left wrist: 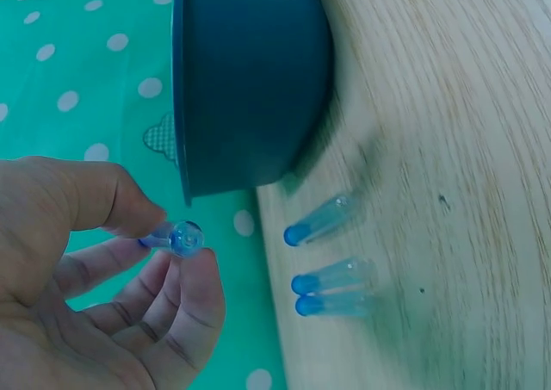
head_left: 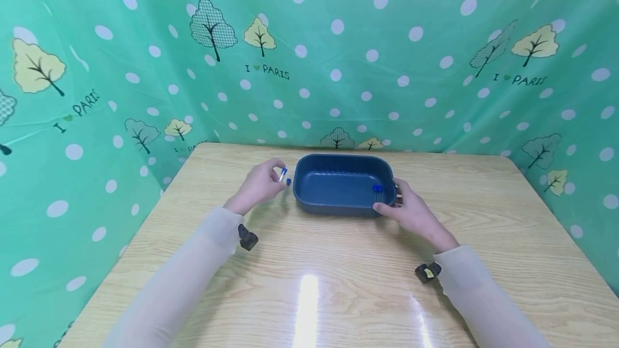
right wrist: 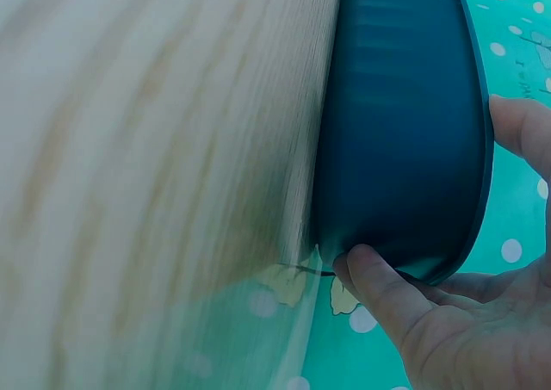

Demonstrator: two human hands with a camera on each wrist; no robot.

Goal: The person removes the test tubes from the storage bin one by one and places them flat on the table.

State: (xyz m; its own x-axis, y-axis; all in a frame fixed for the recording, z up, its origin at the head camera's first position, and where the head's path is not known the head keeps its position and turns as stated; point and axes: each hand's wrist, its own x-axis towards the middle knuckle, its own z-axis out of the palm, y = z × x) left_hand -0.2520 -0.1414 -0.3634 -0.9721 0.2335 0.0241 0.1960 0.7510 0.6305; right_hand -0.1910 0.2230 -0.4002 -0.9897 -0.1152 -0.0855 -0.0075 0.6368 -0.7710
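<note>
My left hand [head_left: 260, 182] pinches a small clear tube with a blue cap [left wrist: 184, 238] between thumb and fingertips, just left of the dark blue basin [head_left: 340, 211]. In the left wrist view, three more blue-capped tubes [left wrist: 331, 278] stand on the table below the hand. At the basin's right end, my right hand [head_left: 417, 214] grips it, thumb on the near rim and fingers against the end wall. Inside, several blue-capped tubes [head_left: 378, 189] are gathered close to the right thumb.
The wooden table [head_left: 348, 262] carries the basin near its back edge. A green polka-dot cloth [head_left: 338, 42] hangs behind and along both sides. Small black wrist cameras [head_left: 247, 237] sit at both cuffs.
</note>
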